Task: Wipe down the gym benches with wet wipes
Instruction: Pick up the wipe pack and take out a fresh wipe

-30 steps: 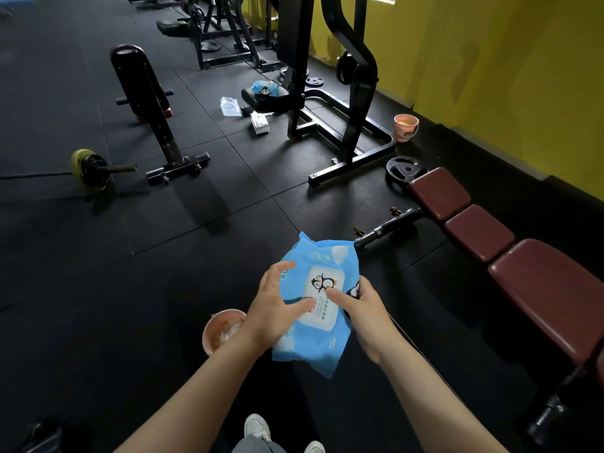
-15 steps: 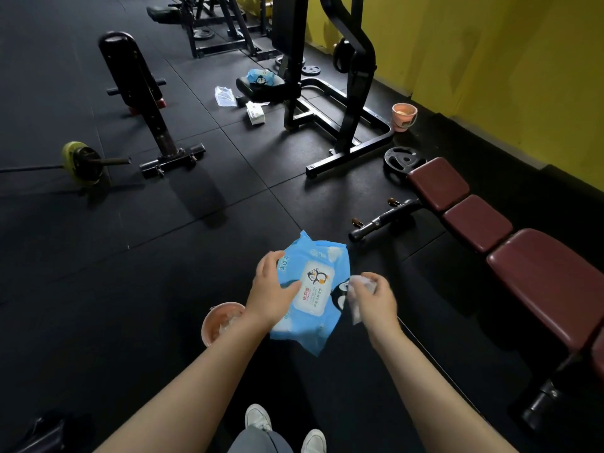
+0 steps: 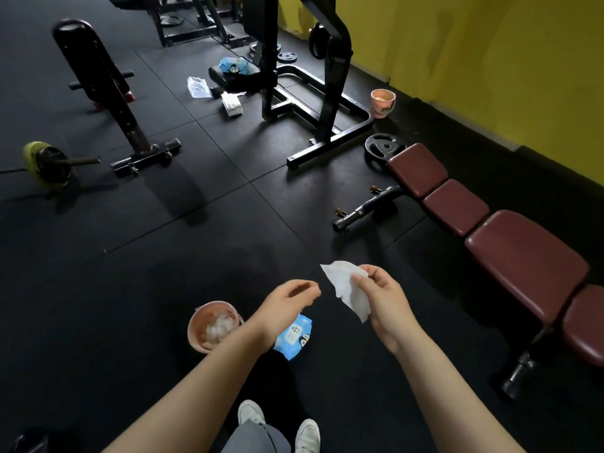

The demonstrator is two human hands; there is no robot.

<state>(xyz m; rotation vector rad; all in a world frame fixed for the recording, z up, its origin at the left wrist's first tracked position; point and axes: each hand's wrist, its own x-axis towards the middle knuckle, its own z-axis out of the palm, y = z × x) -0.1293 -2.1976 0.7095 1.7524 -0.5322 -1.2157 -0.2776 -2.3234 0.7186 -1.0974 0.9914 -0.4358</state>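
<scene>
You are at the very start of the job: a wipe is out, but no padding has been touched yet. Your right hand (image 3: 382,297) pinches a white wet wipe (image 3: 348,289) between thumb and curled fingers, holding it up in front of you, partly unfolded and hanging loose. Your left hand (image 3: 287,300) is empty, its fingers loosely curled and hovering just left of the wipe, apart from it. The blue wipes pack (image 3: 294,336) shows below your left wrist; whether it rests on the floor (image 3: 114,305) or is falling, the view does not show. Just left of it stands a pink bucket (image 3: 212,325) with crumpled white material inside.

The maroon gym bench (image 3: 523,256) stretches along your right, from near to far toward the yellow wall (image 3: 490,60), and its pads look dry and unwiped as far as you can judge. What remains is nearly everything: spread the wipe, turn right, and work along each pad, then any other benches farther back.
</scene>
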